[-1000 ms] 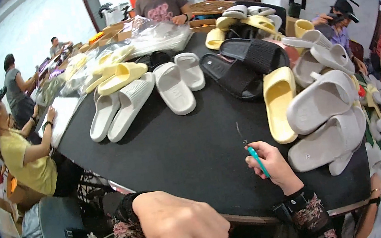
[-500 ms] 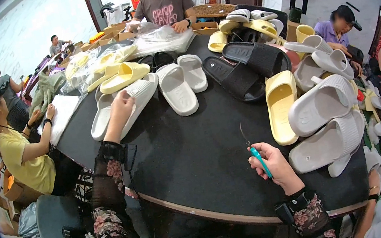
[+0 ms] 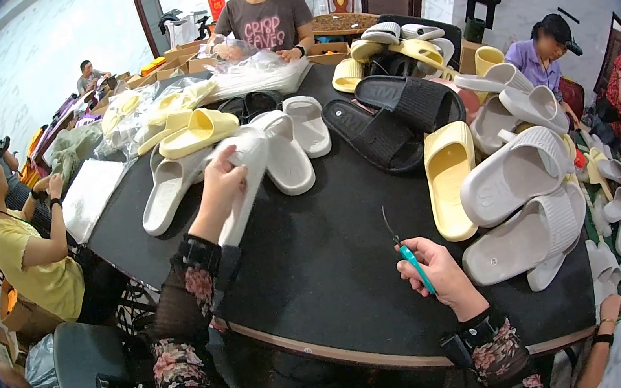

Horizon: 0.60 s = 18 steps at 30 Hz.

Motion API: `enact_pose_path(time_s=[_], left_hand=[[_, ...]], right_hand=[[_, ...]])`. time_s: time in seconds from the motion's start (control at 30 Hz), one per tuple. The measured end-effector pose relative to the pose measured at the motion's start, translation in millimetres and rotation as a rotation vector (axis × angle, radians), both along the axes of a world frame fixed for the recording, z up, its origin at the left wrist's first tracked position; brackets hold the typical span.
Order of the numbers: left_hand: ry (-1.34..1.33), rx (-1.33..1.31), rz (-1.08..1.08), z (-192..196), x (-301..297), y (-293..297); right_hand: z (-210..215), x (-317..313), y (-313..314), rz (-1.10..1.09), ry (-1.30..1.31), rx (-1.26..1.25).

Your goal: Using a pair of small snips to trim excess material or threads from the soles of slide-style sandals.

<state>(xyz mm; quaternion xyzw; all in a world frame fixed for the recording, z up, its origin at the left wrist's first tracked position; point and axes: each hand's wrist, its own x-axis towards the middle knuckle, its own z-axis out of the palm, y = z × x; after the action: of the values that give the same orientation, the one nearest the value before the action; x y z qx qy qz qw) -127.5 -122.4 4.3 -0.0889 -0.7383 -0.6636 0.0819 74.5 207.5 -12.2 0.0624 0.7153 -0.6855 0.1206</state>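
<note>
My left hand (image 3: 223, 184) is closed on a light grey slide slipper (image 3: 249, 155), tilted up and slightly blurred over the table. Its mate, another grey slipper (image 3: 168, 194), lies just left of it. A pair of grey slippers (image 3: 288, 161) sits to the right. In my right hand (image 3: 448, 268) is a teal-handled tool (image 3: 416, 265) with a thin, curved dark tip pointing up and away from me. Right of that hand lie a yellow slipper (image 3: 452, 182) and a stack of grey slippers (image 3: 518, 232).
Black slippers (image 3: 395, 115) and more pairs are heaped at the right. Yellow slippers (image 3: 195, 133) and clear plastic bags (image 3: 262, 74) lie at the far side of the black table (image 3: 321, 272). Co-workers stand or sit around it. A grey chair (image 3: 94, 375) is at lower left.
My left hand has taken hold of the grey slipper and tilted it up, moving slightly right and nearer. My right hand keeps the tool nearly in place. The co-worker at left raised their hands.
</note>
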Motion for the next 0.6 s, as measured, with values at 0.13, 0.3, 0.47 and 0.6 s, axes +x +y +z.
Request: enact_pose_path(time_s=[0.13, 0.3, 0.47, 0.6], left_hand=[[0.031, -0.047, -0.129, 17, 58, 21], [-0.101, -0.121, -0.332, 26, 103, 21], [-0.246, -0.289, -0.395, 21, 124, 0], [-0.199, -0.258, -0.269, 9, 117, -30]], right_hand=[[-2, -2, -3, 0.021, 0.027, -0.022], [-3, -2, 0, -0.008, 0.046, -0.02], [-4, -3, -3, -0.064, 0.073, -0.049], [-2, -2, -4, -0.032, 0.063, -0.031]])
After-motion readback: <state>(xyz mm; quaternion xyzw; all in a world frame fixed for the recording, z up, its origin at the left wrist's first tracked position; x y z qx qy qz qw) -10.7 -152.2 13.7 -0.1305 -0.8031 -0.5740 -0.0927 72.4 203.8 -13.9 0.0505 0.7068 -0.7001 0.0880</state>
